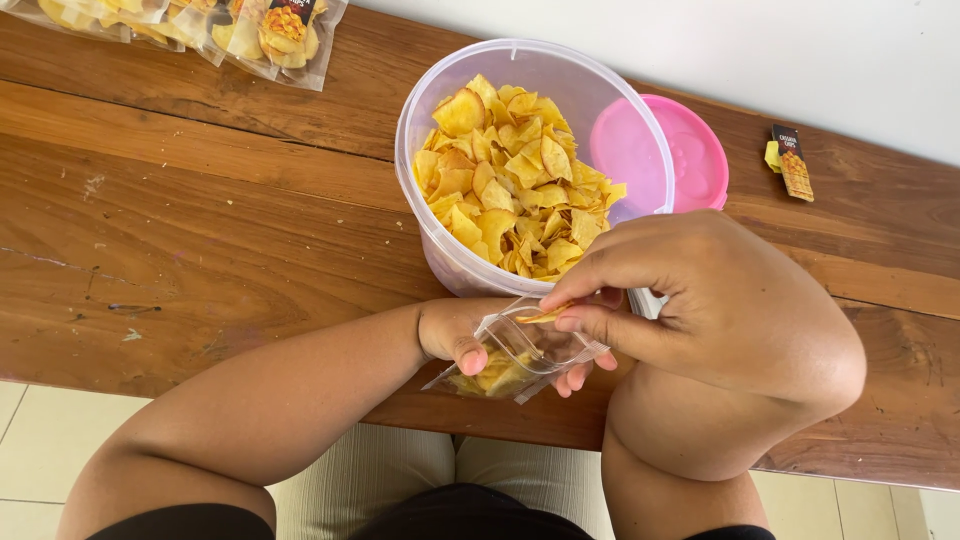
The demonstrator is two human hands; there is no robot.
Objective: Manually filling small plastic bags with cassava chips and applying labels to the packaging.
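My left hand [455, 335] grips a small clear plastic bag [520, 355], part filled with yellow chips, at the near edge of the wooden table [200, 230]. My right hand [700, 290] pinches one thin yellow chip [545, 315] between thumb and fingers right at the bag's open mouth. Just beyond both hands stands a large clear plastic tub [535, 165] full of yellow chips.
A pink round lid [690, 150] lies behind the tub on the right. Several filled clear bags of chips [250, 30] sit at the far left corner. A small printed label strip [793, 165] rests at the far right near the white wall.
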